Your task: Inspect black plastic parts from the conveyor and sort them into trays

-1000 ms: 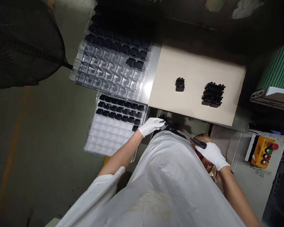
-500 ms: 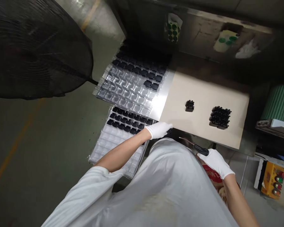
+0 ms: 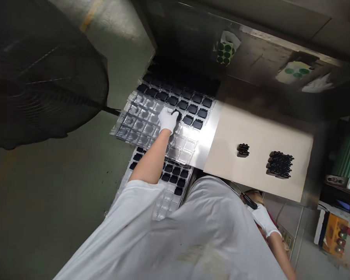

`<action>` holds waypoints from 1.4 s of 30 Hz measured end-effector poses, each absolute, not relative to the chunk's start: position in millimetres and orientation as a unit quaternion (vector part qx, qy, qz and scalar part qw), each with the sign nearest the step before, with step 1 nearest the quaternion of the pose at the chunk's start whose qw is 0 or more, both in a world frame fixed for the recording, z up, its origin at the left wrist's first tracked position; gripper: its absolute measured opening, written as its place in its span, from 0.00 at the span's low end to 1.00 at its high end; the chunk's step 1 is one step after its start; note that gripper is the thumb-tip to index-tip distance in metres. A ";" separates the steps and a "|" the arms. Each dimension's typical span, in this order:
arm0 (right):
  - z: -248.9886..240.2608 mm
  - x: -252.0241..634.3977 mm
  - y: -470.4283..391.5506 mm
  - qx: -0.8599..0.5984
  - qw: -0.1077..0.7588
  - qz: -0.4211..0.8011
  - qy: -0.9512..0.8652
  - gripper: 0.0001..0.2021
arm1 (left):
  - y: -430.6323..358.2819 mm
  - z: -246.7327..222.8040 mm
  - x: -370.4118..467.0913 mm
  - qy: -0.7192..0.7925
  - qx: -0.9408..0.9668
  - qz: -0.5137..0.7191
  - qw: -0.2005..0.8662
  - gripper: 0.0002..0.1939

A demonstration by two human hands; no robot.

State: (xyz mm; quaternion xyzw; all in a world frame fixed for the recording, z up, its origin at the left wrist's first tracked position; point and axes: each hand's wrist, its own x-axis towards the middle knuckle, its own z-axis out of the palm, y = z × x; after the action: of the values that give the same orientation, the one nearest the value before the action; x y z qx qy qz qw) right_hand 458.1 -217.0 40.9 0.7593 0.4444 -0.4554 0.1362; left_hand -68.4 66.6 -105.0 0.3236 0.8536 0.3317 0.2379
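Observation:
My white-gloved left hand [image 3: 167, 119] is over the upper clear plastic tray [image 3: 138, 124]. Its thumb and fingers close on a small black plastic part [image 3: 177, 115] at one of the pockets. Further black parts of this kind fill the rows behind it and the pockets to its right. Low on the right, beside my lap, my gloved right hand [image 3: 261, 218] grips a black-handled tool [image 3: 250, 201] with a thin metal shaft that points up and left. The tip of the shaft is hard to make out.
A lower tray [image 3: 163, 210] with black parts lies partly under the upper one. On a beige board [image 3: 221, 159] stand a small group [image 3: 243, 150] and a larger block [image 3: 280, 164] of black parts. A large fan [image 3: 46, 77] stands left; a yellow button box [image 3: 334, 235] is at right.
My left hand has moved from the board's front edge up and left to the upper tray, where another black part now shows. My right hand still holds the tool, slightly lower. The view has shifted.

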 end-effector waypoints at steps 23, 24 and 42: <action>-16.8 497.0 -289.2 0.794 0.053 -0.465 0.387 0.19 | -33.9 -68.6 260.8 0.606 0.693 0.124 0.369 0.12; -21.9 505.5 -296.0 0.788 0.053 -0.470 0.395 0.19 | -43.0 -69.2 261.2 0.606 0.682 0.129 0.389 0.11; -33.8 569.9 -274.9 0.636 0.303 -0.388 0.594 0.20 | -311.5 -85.0 192.4 0.621 0.225 0.226 0.716 0.27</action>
State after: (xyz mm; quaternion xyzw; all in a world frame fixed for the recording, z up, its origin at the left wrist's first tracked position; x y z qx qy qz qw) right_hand 569.9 -274.9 -33.8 0.6359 0.5939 -0.3883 0.3034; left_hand 192.4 -311.5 -85.0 0.2248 0.6213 0.2264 0.7157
